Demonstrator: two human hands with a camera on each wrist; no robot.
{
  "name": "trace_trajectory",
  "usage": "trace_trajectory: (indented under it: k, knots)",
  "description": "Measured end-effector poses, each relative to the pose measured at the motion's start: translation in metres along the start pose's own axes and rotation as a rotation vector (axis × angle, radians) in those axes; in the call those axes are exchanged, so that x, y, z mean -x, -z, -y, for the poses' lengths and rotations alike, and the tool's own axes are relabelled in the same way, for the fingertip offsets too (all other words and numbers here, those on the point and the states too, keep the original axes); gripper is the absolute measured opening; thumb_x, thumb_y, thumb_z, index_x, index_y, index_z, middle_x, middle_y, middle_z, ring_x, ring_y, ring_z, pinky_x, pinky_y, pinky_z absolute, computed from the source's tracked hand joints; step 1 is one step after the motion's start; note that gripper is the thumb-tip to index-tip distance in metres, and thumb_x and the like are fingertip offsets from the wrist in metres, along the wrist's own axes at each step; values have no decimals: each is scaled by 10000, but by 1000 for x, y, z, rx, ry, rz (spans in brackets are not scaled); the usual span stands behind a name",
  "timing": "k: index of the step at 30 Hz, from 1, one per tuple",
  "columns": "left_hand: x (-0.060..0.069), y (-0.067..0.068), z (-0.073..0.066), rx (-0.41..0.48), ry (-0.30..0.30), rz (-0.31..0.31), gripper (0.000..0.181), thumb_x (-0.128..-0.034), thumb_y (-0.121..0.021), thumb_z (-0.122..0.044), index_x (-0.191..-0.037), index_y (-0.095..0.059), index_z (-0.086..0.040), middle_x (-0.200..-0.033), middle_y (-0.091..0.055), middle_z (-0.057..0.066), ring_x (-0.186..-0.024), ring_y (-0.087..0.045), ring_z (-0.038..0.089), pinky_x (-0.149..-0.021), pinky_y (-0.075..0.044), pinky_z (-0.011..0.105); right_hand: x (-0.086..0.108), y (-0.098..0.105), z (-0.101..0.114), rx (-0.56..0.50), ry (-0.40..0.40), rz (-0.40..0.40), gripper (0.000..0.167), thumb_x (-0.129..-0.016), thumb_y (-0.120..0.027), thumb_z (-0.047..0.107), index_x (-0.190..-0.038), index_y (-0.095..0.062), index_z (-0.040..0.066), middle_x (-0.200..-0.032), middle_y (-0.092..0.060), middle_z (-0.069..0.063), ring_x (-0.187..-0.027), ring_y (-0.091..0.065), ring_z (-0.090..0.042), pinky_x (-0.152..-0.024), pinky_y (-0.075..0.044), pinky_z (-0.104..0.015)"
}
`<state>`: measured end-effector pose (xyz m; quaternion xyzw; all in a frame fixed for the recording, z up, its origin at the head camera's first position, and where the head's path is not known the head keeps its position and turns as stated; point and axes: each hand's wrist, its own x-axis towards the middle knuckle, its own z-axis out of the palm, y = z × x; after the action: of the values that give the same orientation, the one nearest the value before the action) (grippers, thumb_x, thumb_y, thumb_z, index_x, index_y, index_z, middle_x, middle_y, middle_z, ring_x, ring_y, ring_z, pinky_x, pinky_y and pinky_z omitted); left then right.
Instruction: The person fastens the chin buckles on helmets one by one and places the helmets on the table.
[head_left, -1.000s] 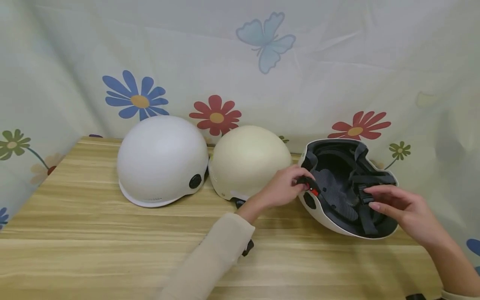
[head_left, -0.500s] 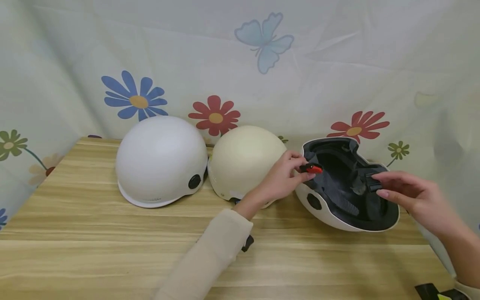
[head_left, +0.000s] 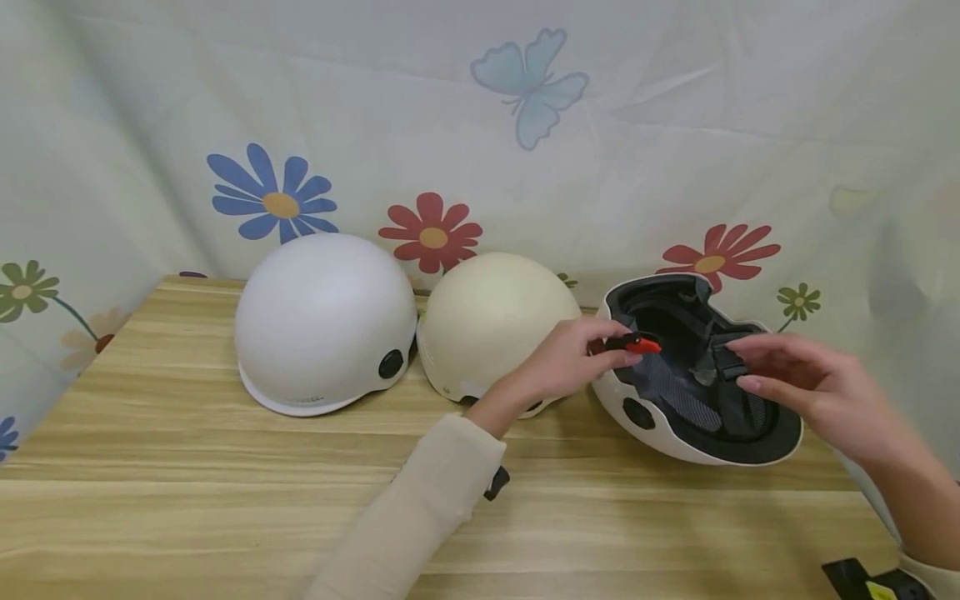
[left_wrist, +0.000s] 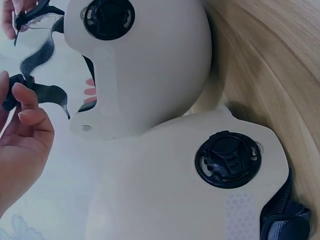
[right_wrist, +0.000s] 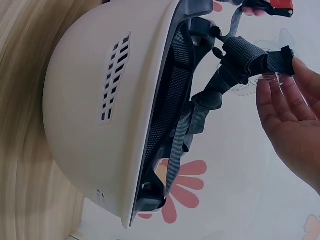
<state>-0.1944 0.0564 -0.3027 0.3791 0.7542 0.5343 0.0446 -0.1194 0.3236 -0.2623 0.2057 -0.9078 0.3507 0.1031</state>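
An off-white helmet [head_left: 652, 433] lies upturned at the right of the table in the head view, its black lining and straps facing up. Over its left rim my left hand [head_left: 570, 358] pinches a black buckle piece with a red tab [head_left: 647, 344]. Toward its right side my right hand [head_left: 832, 392] pinches a black strap end [head_left: 729, 362] with thumb and fingers. In the right wrist view, this strap [right_wrist: 280, 61] stretches from the helmet's webbing to my fingertips. The two ends are apart. The left wrist view shows the helmet's black round dial [left_wrist: 109, 19].
A cream helmet [head_left: 495, 325] stands right side up beside my left forearm, and a white helmet [head_left: 322, 321] is left of it. A flowered cloth [head_left: 675, 167] hangs behind the wooden table [head_left: 225, 483]. Black gear [head_left: 873, 583] sits by my right wrist.
The upturned helmet has tilted back and its front edge has risen. My left hand has lifted the red-tabbed buckle and moved it slightly right. My right hand has shifted a little upward with the strap.
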Motion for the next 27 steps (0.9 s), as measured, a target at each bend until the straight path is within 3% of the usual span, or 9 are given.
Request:
trace_trajectory:
  k: [10, 20, 27]
  knots:
    - [1, 0, 5, 7, 61, -16, 266, -839, -670, -208, -1045, -602, -53, -721, -551, 3, -618, -470, 96, -534, -376, 178, -2, -6, -2, -26, 37, 28, 370, -806, -593, -126, -1163, -558, -37, -1061, -566, 70, -837, -596, -38, -706, -472, -121]
    - [-2, 1, 5, -67, 23, 27, 246, -882, -614, -205, -1069, -633, -47, -783, -552, 22, -677, -482, 115, -559, -387, 183, -9, -9, 5, -19, 47, 71, 357, -822, -580, -118, -1160, -530, -17, -1047, -566, 48, -886, -576, -24, -722, -471, -125]
    - [-1, 1, 3, -14, 26, 10, 281, -900, -588, -182, -1150, -557, -56, -895, -612, 19, -733, -503, 123, -602, -398, 190, -15, -14, 14, -44, 59, 86, 333, -826, -593, -92, -1148, -571, -12, -1044, -585, 46, -837, -610, -82, -716, -482, -145]
